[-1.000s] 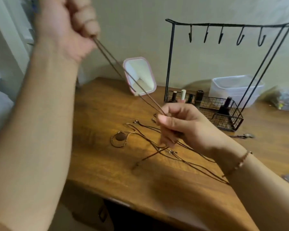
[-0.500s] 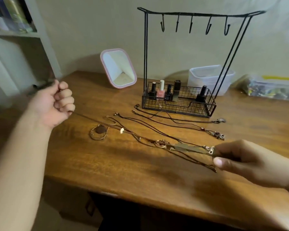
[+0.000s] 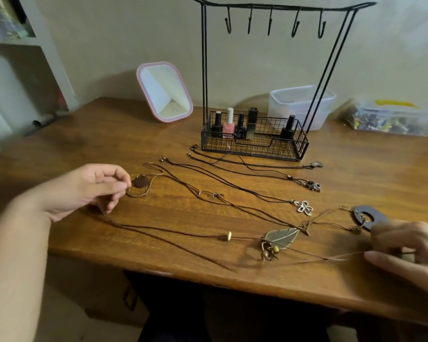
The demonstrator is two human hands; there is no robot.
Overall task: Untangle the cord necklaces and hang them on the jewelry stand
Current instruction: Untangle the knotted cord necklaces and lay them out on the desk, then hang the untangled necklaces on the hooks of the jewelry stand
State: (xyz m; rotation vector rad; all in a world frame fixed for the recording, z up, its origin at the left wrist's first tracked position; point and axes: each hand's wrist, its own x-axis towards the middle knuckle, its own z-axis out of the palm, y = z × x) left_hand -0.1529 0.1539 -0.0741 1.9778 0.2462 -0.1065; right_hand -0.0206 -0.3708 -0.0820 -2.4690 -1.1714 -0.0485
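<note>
Pinching brown cord at opposite ends, left hand and right hand; each grip clamped on it.

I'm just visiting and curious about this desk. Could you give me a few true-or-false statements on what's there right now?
1. All five hooks on the black wire jewelry stand are bare. True.
2. The pink-framed mirror lies flat on the wooden table. False: it stands tilted near the wall.
3. The brass leaf pendant lies on the table. True.
4. The pink nail polish bottle stands outside the stand's basket. False: it stands inside.
5. The right hand pinches a brown cord. True.
</note>
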